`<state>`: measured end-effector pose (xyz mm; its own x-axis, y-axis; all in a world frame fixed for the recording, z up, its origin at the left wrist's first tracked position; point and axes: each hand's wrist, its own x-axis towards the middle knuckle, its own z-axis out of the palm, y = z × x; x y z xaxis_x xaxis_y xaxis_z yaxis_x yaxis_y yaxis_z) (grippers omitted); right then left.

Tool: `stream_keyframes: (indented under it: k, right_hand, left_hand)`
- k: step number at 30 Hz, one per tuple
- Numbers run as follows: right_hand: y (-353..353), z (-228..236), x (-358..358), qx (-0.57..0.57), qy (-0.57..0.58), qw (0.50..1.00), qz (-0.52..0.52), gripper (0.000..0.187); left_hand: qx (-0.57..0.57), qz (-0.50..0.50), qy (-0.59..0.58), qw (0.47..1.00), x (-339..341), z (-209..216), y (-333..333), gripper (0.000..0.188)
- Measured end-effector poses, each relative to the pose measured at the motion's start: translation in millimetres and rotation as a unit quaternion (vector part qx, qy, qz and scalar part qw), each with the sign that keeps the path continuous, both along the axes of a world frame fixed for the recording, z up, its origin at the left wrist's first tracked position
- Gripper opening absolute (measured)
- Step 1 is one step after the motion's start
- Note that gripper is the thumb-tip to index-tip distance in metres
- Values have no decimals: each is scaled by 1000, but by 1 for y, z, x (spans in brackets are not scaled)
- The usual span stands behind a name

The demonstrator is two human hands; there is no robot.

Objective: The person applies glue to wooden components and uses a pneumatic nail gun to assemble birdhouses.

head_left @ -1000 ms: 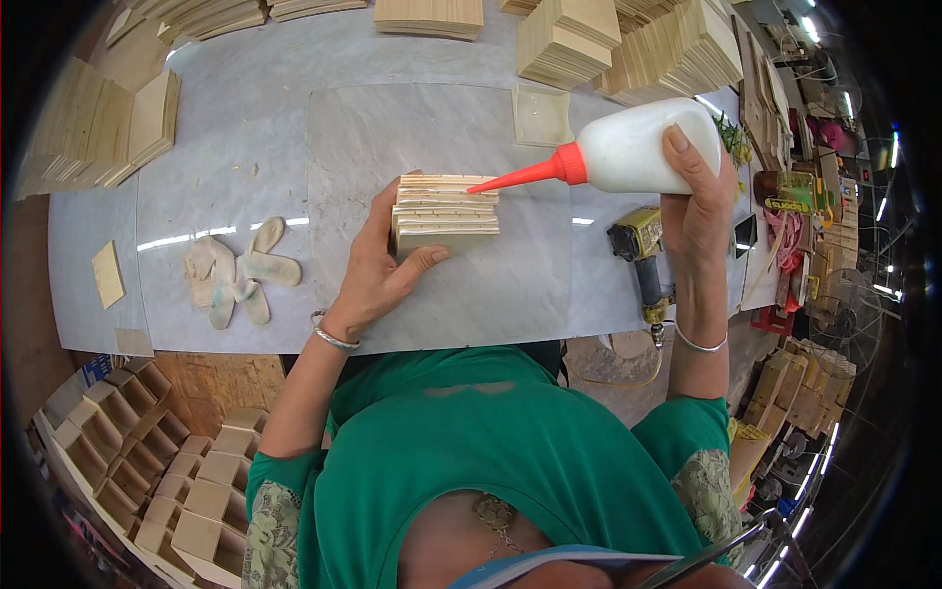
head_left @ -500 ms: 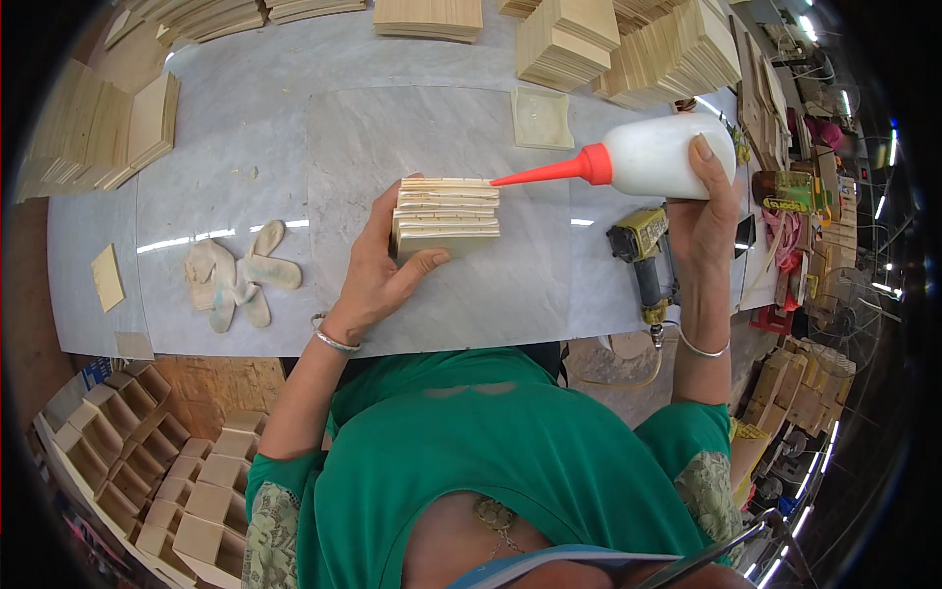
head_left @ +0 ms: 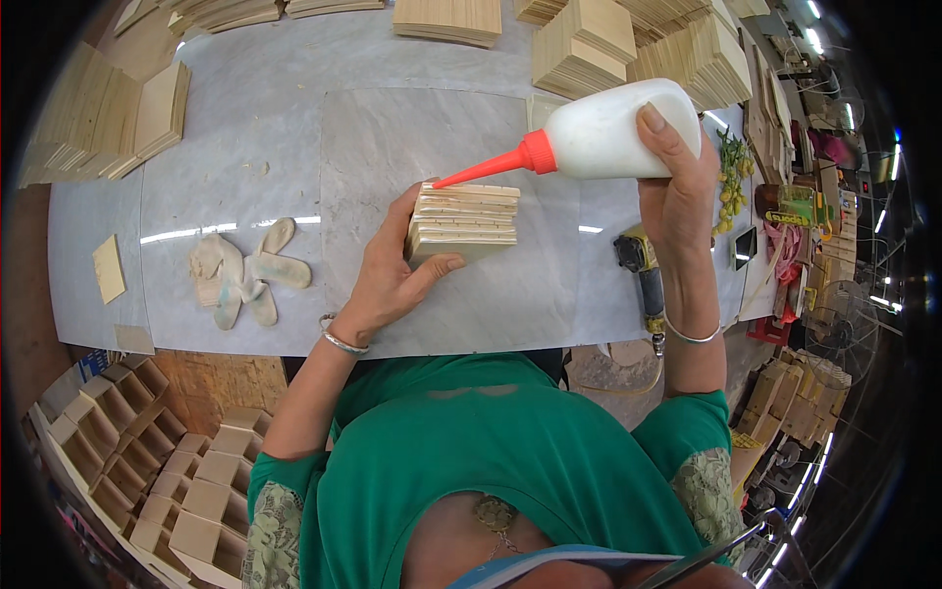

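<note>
My left hand (head_left: 400,260) grips a stack of thin wooden boards (head_left: 464,216), thumb on the near side and fingers behind its left end. White glue lines show along several of the upturned edges. In my right hand (head_left: 677,172) is a white squeeze glue bottle (head_left: 618,130) with a red cap and a long tapered red nozzle (head_left: 486,169). The bottle is tilted to the left, and its nozzle tip meets the far left corner of the stack. My fingers behind the bottle are partly hidden.
A yellow-and-black nail gun (head_left: 643,275) with a hose lies partly behind my right forearm. White gloves (head_left: 245,270) and a small wooden piece (head_left: 109,269) lie at left. Board stacks (head_left: 446,20) line the far side. Open wooden boxes (head_left: 211,540) stand below left.
The glue bottle in my right hand has moved left, its nozzle tip passing from the stack's right end to its left end. The left hand keeps its grip on the boards.
</note>
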<state>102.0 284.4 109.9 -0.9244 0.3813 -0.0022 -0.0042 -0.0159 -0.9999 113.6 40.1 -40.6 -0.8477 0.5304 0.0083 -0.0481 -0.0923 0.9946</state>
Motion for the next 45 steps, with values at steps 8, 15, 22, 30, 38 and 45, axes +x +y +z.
stream_keyframes:
  k: [8,15,22,30,38,45]
  right_hand:
    - [21,1,11,19,7,999,-33,43]
    - [46,2,28,29,2,998,-53,42]
    - [57,0,37,35,3,997,-70,41]
    - [39,1,34,9,2,998,-69,42]
    - [26,-3,26,12,-11,999,-30,43]
    - [33,2,33,23,15,998,-58,42]
  left_hand:
    - [-7,1,18,1000,-1,1,0,74]
    - [-2,4,12,1000,0,-1,1,74]
    - [6,4,-3,1000,1,1,0,74]
    - [-4,2,22,1000,-1,3,1,74]
    - [11,0,-6,1000,0,0,1,75]
    - [0,-1,8,1000,-1,2,0,75]
